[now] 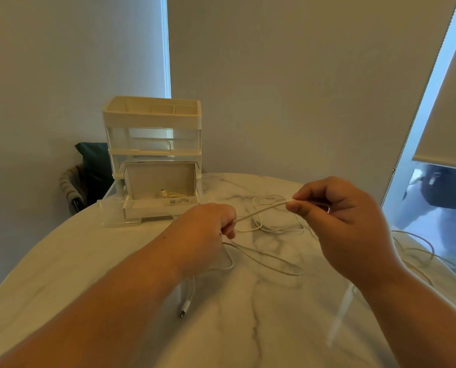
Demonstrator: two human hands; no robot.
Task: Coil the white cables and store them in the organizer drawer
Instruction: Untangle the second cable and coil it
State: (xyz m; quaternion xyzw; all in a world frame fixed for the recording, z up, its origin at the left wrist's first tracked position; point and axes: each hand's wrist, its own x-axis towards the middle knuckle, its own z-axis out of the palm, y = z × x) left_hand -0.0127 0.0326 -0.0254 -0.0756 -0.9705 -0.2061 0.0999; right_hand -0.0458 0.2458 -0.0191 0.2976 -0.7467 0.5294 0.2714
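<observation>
1. One plug (184, 312) lies nearest me on the table (88, 274), its lead running up under my left wrist.
2. My left hand (208, 229) and right hand (349, 224) each pinch the cable (261, 211), with a short run taut between them. The rest sprawls in loose loops on the table.
3. It is light, limp and a bit springy. I'd keep hold near one end and wind loops over my fingers.
4. Farther off, the drawer (160, 208) of the organizer (152, 120) stands open, with what looks like one coil (176, 200) already inside.
</observation>
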